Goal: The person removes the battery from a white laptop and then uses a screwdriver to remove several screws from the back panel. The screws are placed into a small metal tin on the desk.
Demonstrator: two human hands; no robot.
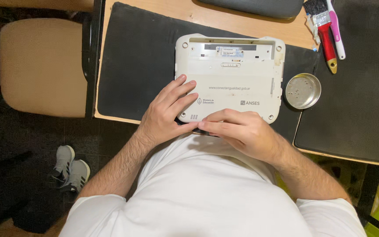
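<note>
1. A small white laptop (231, 77) lies upside down, its underside facing up, on a black mat (132, 61) that covers a wooden table (242, 24).
2. Its long axis runs left to right across the table, parallel to the near edge. The open, empty bay along one long side points away from the person, and the opposite long side sits right at their body.
3. The left hand (167, 112) rests on the near left corner of the laptop, fingers spread and laid flat on the shell, thumb tucked at the near edge. It is pressing rather than closed around anything.
4. The right hand (237, 129) lies along the near edge, fingers curled loosely with the tips on the rim of the case. Whether they pinch anything I cannot tell.
5. The two hands nearly meet at the middle of that edge.
6. Just to the right of the laptop sits a round metal dish (302, 91) with a few tiny bits in it.
7. Farther back on the right lie a red-handled paintbrush (325, 33) and a pink and white toothbrush (336, 30), side by side.
8. A tan chair (42, 66) stands left of the table, and grey sneakers (71, 169) sit on the floor.
</note>
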